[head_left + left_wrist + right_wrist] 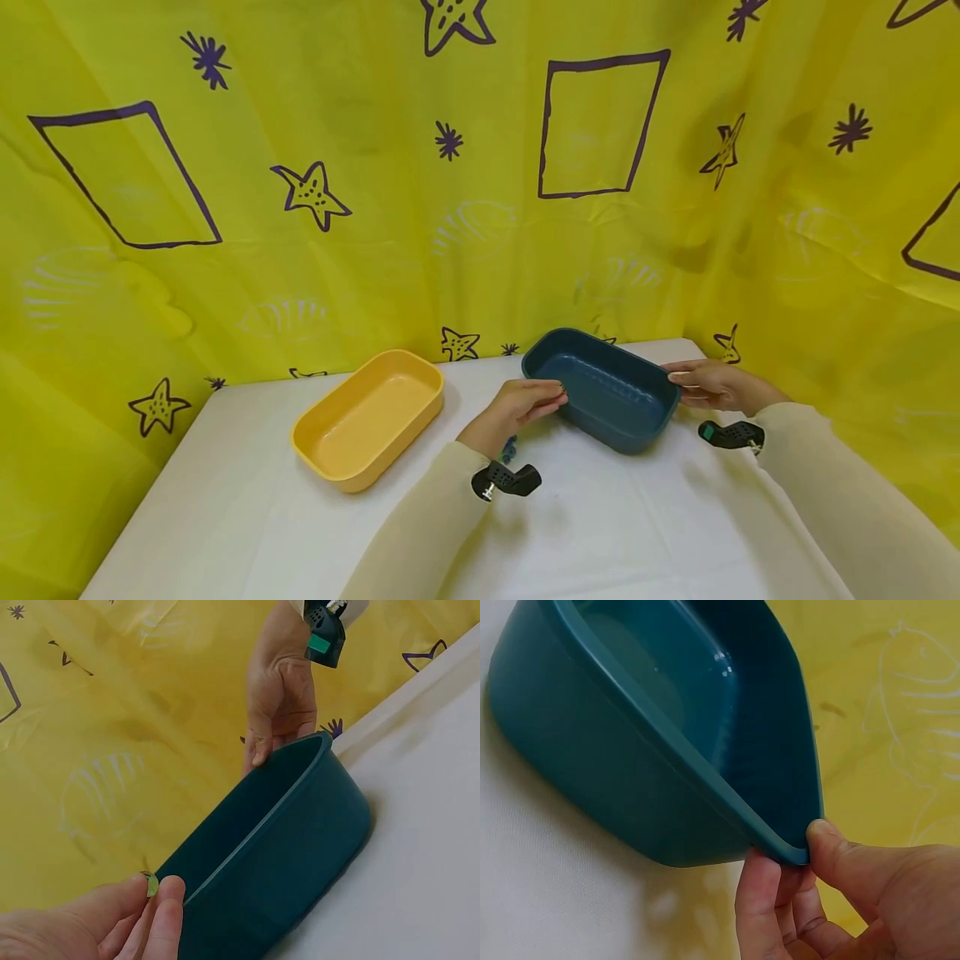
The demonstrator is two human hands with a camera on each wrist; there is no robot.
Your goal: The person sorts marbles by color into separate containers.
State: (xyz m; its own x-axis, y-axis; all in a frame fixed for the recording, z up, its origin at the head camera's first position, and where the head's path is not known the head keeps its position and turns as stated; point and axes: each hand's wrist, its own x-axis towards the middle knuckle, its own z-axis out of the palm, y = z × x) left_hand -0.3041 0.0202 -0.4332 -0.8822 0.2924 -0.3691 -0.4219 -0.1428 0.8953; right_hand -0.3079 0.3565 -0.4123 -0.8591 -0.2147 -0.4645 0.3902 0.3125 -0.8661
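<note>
A dark teal rectangular tub (600, 392) stands at the back right of the white table, its inside showing no contents. My right hand (716, 385) pinches its right end; in the right wrist view the thumb lies inside the rim and the fingers outside. At the tub's near left side is my left hand (521, 404). Between its thumb and fingers it pinches a small yellow-green piece (152, 885) with a thin brown stem-like part, whose kind I cannot tell. A bunched blue-green thing (509, 450) shows beside the left wrist, partly hidden by it.
A yellow tub (367, 421) of similar shape stands to the left on the white table (600, 533). Yellow curtain (375, 275) with dark star and frame drawings hangs behind the table and along its sides.
</note>
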